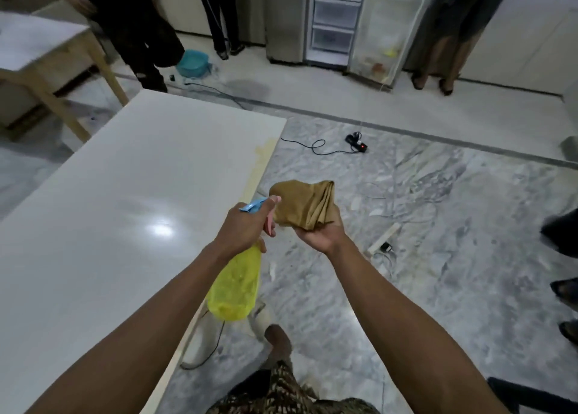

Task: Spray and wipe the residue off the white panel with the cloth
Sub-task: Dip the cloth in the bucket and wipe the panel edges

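Both arms are out in front, and the left hand point(242, 226) is wrapped tight round the neck of the spray bottle point(234, 285) — yellow translucent body hanging down below the fist, blue nozzle and pink trigger poking out past the knuckles, aimed at the cloth. Just to the right of it, the right hand point(320, 234) is turned palm-up, fingers closed under a bunched brown cloth point(305, 202), which stands up above the palm in loose folds, its near edge almost touching the bottle's trigger. The white panel point(125, 210) lies off to the left of both hands, glossy, a lamp glare on it level with the left wrist; its right edge runs under the left forearm. Beyond the hands, at the panel's far right corner, there's a yellowish stain point(266, 146) — well ahead of the nozzle, not under it. Both hands are held over the marble floor point(438, 226) rather than over the panel. Further ahead of the right hand a black power strip point(356, 143) sits on the floor, cable trailing left.
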`<state>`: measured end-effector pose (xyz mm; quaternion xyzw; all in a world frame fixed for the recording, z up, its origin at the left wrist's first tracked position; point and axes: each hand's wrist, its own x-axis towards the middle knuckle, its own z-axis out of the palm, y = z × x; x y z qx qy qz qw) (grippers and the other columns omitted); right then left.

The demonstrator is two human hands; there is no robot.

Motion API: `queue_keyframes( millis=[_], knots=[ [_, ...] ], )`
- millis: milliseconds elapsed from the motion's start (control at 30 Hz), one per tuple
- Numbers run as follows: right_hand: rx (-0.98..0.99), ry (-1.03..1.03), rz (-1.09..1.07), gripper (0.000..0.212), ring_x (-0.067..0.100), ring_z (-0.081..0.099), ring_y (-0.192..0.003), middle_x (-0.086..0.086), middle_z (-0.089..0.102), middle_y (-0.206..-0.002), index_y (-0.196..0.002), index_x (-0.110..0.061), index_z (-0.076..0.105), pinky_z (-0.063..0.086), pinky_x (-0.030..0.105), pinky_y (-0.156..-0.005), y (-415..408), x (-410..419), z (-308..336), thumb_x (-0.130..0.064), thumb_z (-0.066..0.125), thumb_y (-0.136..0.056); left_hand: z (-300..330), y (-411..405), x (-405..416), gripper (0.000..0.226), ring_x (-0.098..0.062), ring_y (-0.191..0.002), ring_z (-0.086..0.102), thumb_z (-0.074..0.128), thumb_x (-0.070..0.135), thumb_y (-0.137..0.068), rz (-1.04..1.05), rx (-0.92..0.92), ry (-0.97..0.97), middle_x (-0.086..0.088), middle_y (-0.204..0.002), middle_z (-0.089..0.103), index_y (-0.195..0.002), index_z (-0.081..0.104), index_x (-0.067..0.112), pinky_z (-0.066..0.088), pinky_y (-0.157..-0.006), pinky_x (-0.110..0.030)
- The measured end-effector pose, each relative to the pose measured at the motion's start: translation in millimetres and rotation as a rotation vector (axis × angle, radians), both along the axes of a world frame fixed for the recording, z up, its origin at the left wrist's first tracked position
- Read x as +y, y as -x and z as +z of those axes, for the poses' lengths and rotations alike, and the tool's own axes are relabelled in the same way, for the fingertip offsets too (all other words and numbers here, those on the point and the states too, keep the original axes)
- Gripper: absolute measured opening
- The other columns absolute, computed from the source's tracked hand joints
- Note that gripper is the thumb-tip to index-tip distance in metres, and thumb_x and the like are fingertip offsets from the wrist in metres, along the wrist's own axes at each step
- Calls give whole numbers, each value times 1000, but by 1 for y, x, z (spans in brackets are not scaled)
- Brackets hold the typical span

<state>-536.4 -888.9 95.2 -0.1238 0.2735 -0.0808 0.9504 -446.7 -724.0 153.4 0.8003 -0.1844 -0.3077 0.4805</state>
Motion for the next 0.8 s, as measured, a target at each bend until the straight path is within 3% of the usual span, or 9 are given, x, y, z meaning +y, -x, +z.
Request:
queue_keyframes(
  millis=[200,333,433,533,633,700,800],
  knots=[
    [47,-16,25,54,35,72,-99,21,68,-121,-125,-3,65,55,48,-93,-109,-62,-17,-36,63,-82,-18,-108,-71,72,-30,-56,73,64,66,-100,33,-6,-29,-19,-78,78,-102,82,-3,65,-63,-41],
    [57,-52,11,49,36,68,-105,20,66,-125,-128,-4,63,50,46,-101,-163,-99,-21,-36,55,-92,-25,-161,-113,72,-12,-57,69,66,66,-95,71,-32,-95,-6,-59,71,-79,79,-2,55,-78,-37],
    [56,-91,18,46,38,71,-98,23,68,-120,-117,0,69,60,50,-83,-191,-126,-23,-32,59,-87,-30,-192,-137,86,-23,-59,71,62,82,-74,94,12,-144,-5,-56,70,-75,76,-4,63,-83,-47],
    [76,-84,55,47,38,66,-109,23,65,-126,-122,0,66,57,52,-90,-238,-169,-28,-34,58,-90,-41,-239,-174,85,-29,-72,77,62,84,-76,103,30,-178,-9,-69,77,-70,77,0,65,-90,-51],
    [134,-33,66,47,34,63,-113,20,66,-126,-122,-3,66,55,47,-94,-281,-209,-42,-42,51,-99,-48,-279,-211,89,-36,-74,79,65,89,-74,205,59,-170,-13,-86,80,-86,82,2,67,-84,-54],
    [197,35,80,53,28,67,-109,16,68,-122,-125,-7,64,58,39,-89,-305,-237,-52,-50,43,-102,-47,-300,-234,78,-40,-74,78,69,78,-88,242,69,-175,-15,-83,77,-93,84,1,68,-78,-53],
    [339,305,160,63,25,64,-116,13,66,-128,-133,-13,60,54,36,-92,-340,-284,-68,-59,30,-102,-45,-331,-269,70,-44,-72,77,70,59,-99,269,119,-167,-18,-74,77,-81,78,-8,67,-63,-43]
  ],
)
